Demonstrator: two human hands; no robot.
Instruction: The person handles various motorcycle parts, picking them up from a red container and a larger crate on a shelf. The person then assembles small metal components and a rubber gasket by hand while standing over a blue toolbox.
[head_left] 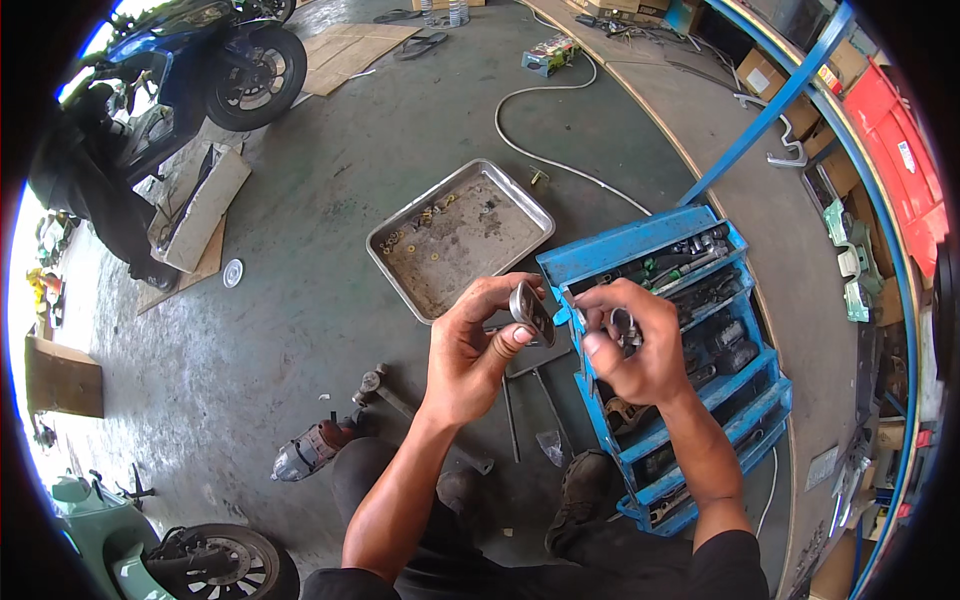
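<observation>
Near the centre of the head view, your left hand (468,343) has fingers and thumb clamped on a rounded metal part (534,312); just beside it, towards three o'clock, your right hand (648,340) curls its fingers around a ring-like metal piece (627,330). The blue toolbox (622,244) stands at four o'clock, the metal tray (482,262) at twelve.

Silver-rimmed black part (538,314) — blue toolbox (628,243) — pale-green scooter (95,520)

No legible lettering or numbers.
</observation>
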